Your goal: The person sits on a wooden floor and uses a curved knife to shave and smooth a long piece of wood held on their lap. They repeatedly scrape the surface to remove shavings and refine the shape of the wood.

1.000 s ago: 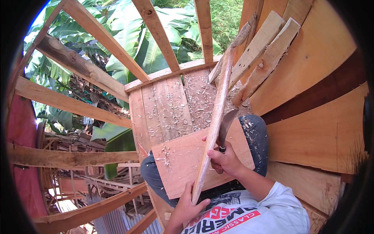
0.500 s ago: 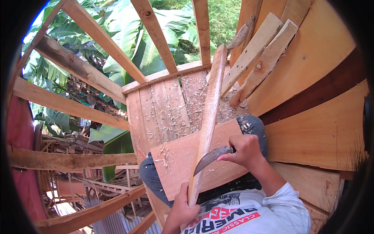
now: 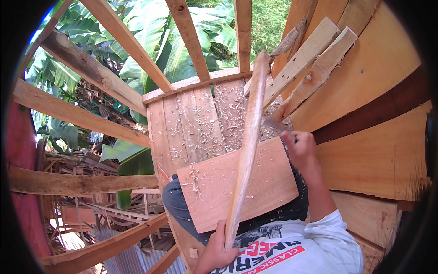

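Note:
My left hand [image 3: 220, 251] is closed around the near end of a long, pale wooden strip [image 3: 250, 141]. The strip slants up and away over a flat rectangular board [image 3: 205, 182] that rests across my lap, and its far end reaches the planks leaning at the back right. My right hand [image 3: 302, 148] grips the handle of a curved knife, held just beyond the lap board's right corner. Motion smears the knife's blade [image 3: 273, 123], which points left toward the strip's side. Whether blade and wood touch, I cannot tell.
Wood shavings are scattered over the plank floor [image 3: 182, 123]. Rough planks [image 3: 303, 59] lean against the wooden wall [image 3: 365, 82] on the right. Slatted rails [image 3: 123, 41] run round the far and left sides, with banana leaves beyond. Timber and corrugated sheets lie outside, lower left.
My right hand and the knife have moved up and away along the strip, from its near part to beyond the lap board. My left hand still holds the near end.

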Demonstrator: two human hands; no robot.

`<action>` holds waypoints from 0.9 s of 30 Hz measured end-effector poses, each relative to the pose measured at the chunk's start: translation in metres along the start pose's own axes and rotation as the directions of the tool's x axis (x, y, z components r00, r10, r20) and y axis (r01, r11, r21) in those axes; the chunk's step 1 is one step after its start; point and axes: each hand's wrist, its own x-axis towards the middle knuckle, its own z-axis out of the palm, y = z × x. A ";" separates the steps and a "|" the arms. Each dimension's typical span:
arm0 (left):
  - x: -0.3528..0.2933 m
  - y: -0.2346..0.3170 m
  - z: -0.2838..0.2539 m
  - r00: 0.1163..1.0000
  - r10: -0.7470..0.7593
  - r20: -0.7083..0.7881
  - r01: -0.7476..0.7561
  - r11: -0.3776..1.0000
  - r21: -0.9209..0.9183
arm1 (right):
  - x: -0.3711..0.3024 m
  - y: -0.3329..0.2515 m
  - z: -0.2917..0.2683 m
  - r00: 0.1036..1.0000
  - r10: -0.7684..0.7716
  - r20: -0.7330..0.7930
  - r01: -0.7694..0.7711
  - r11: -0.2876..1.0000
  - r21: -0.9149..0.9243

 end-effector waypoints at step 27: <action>-0.018 -0.017 -0.013 0.988 0.005 0.156 0.023 0.985 -0.173 | 0.029 0.006 -0.031 1.000 -0.015 0.000 0.014 0.986 -0.168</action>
